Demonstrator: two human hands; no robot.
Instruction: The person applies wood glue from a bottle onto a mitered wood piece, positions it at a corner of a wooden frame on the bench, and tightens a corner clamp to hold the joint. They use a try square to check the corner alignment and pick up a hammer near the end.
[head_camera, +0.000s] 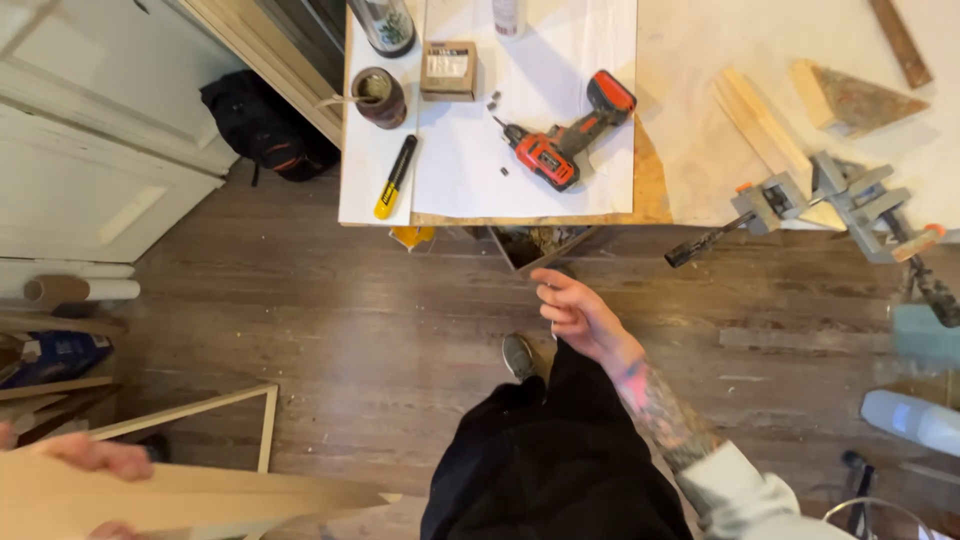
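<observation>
My right hand (577, 312) hangs empty in front of me over the wood floor, fingers loosely apart, just below the workbench edge (520, 218). My left hand (95, 456) at the lower left grips a long pale wooden board (180, 498) with a pointed end that reaches toward my black trousers. On the bench above lie a red and black cordless drill (562, 138), a yellow and black utility knife (396, 176) and a small cardboard box (448, 70).
Wood strips (760, 120), a triangular offcut (860, 98) and grey corner clamps (850, 200) lie at the bench's right. A brown cup (380, 96) stands near the knife. A black bag (262, 128) sits by the white door. A wooden frame (200, 408) leans at the lower left.
</observation>
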